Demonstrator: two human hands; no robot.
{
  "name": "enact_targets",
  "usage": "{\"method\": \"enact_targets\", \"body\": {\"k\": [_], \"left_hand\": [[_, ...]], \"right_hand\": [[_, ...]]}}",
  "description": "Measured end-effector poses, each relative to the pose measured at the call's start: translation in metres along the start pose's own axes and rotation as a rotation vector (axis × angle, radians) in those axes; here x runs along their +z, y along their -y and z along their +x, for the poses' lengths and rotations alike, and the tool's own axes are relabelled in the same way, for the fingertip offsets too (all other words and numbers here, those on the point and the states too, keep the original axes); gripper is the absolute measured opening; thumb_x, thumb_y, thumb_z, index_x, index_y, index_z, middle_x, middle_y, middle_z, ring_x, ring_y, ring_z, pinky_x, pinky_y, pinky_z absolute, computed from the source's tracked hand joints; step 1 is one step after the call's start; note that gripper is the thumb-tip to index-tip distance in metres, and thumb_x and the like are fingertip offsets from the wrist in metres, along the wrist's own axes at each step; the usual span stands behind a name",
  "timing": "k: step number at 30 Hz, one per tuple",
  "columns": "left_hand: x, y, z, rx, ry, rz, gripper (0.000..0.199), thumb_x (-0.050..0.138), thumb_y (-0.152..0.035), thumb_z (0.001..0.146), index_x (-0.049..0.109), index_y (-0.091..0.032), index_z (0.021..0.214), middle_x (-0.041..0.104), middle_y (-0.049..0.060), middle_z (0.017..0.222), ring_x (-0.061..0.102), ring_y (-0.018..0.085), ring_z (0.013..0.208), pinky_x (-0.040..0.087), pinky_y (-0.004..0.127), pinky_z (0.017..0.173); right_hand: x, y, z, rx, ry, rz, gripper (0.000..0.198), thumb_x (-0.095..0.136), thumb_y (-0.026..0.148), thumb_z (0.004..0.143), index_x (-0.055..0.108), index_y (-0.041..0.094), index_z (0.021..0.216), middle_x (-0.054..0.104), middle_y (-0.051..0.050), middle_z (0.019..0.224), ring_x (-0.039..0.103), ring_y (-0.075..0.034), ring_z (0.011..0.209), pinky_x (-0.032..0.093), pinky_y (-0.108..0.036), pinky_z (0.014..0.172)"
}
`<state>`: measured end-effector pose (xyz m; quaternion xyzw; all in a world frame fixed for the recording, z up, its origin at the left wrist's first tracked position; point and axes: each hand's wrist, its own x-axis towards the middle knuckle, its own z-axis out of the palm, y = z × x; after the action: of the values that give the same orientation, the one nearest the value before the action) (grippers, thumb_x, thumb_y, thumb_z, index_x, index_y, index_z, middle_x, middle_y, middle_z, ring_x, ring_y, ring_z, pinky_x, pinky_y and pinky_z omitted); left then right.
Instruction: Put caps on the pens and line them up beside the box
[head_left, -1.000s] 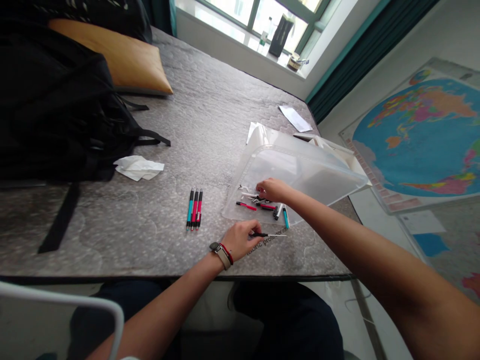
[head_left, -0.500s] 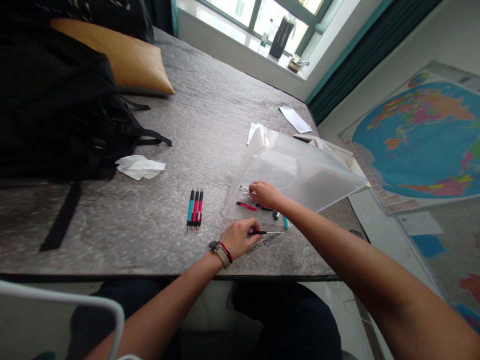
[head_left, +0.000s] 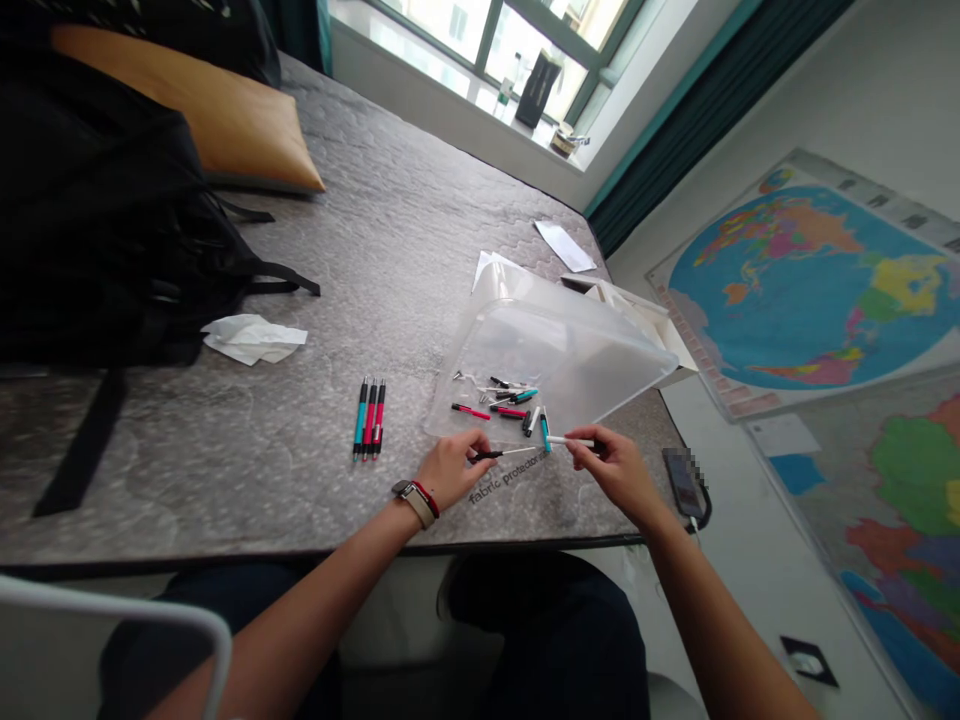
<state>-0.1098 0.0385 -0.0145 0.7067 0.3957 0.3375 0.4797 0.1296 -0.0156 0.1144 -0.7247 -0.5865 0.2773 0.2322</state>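
Note:
My left hand (head_left: pixel 452 467), with a watch and a red band on the wrist, pinches a black pen part (head_left: pixel 487 455) with a thin pale refill sticking out to the right. In my right hand (head_left: pixel 611 468) is a white pen barrel (head_left: pixel 571 441), pointing left toward that refill but apart from it. Beyond both hands, a clear plastic bin (head_left: pixel 559 335) lies tipped on its side. Loose pen parts (head_left: pixel 512 411) in red, black, white and teal lie in and at its opening. Three pens (head_left: pixel 369 420), one teal and two red, lie side by side to the left.
A crumpled tissue (head_left: pixel 255 338) and a black backpack (head_left: pixel 97 230) are on the left, with a tan cushion (head_left: pixel 225 115) behind. A white box (head_left: pixel 652 320) stands behind the bin. A phone (head_left: pixel 682 480) lies by the right edge. The mattress edge (head_left: pixel 322 553) runs in front of me.
My right hand has come out of the bin and moved right and toward me, now holding a white pen barrel. My left hand keeps its pen part. The view has shifted slightly right.

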Motion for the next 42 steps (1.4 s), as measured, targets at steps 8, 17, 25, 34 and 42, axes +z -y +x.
{"method": "enact_targets", "body": {"k": [8,17,25,34,42], "left_hand": [[-0.002,-0.001,-0.004,0.018,0.025,0.007,0.013,0.069,-0.033,0.081,0.064,-0.021,0.085,0.069,-0.001,0.080,0.062,0.015,0.073,0.045,0.026,0.066],[0.000,-0.003,-0.004,0.088,0.042,-0.033,0.015,0.069,-0.034,0.082,0.065,-0.020,0.085,0.068,-0.002,0.079,0.062,0.014,0.073,0.047,0.026,0.069],[-0.004,-0.010,-0.005,0.116,0.047,-0.082,0.013,0.068,-0.029,0.083,0.069,-0.020,0.092,0.071,0.000,0.083,0.064,0.014,0.075,0.048,0.024,0.070],[-0.006,-0.014,-0.010,0.166,0.113,-0.100,0.022,0.057,-0.031,0.091,0.071,-0.021,0.104,0.074,0.002,0.091,0.065,0.014,0.077,0.047,0.023,0.069],[-0.003,-0.013,-0.012,0.114,0.177,-0.146,0.027,0.050,-0.025,0.092,0.064,-0.023,0.116,0.073,0.002,0.089,0.066,0.016,0.079,0.047,0.025,0.071]], "right_hand": [[0.015,0.004,-0.009,-0.037,0.066,0.005,0.030,0.061,0.047,0.084,0.071,0.021,0.094,0.071,-0.005,0.086,0.065,-0.018,0.072,0.052,-0.027,0.063],[0.036,0.012,0.001,-0.124,0.155,-0.037,0.025,0.067,0.044,0.082,0.068,0.021,0.091,0.067,-0.001,0.081,0.059,-0.014,0.066,0.047,-0.024,0.062],[0.051,0.010,0.000,-0.055,0.116,0.186,0.028,0.074,0.044,0.076,0.063,0.020,0.085,0.062,0.001,0.071,0.057,-0.013,0.062,0.044,-0.023,0.056],[0.069,0.012,-0.007,0.051,0.054,0.518,0.032,0.077,0.043,0.074,0.072,0.019,0.095,0.069,-0.003,0.075,0.063,-0.016,0.066,0.053,-0.031,0.065],[0.065,0.007,-0.005,0.028,-0.054,0.490,0.033,0.072,0.045,0.078,0.072,0.019,0.098,0.069,-0.004,0.079,0.063,-0.018,0.074,0.054,-0.031,0.066]]}}
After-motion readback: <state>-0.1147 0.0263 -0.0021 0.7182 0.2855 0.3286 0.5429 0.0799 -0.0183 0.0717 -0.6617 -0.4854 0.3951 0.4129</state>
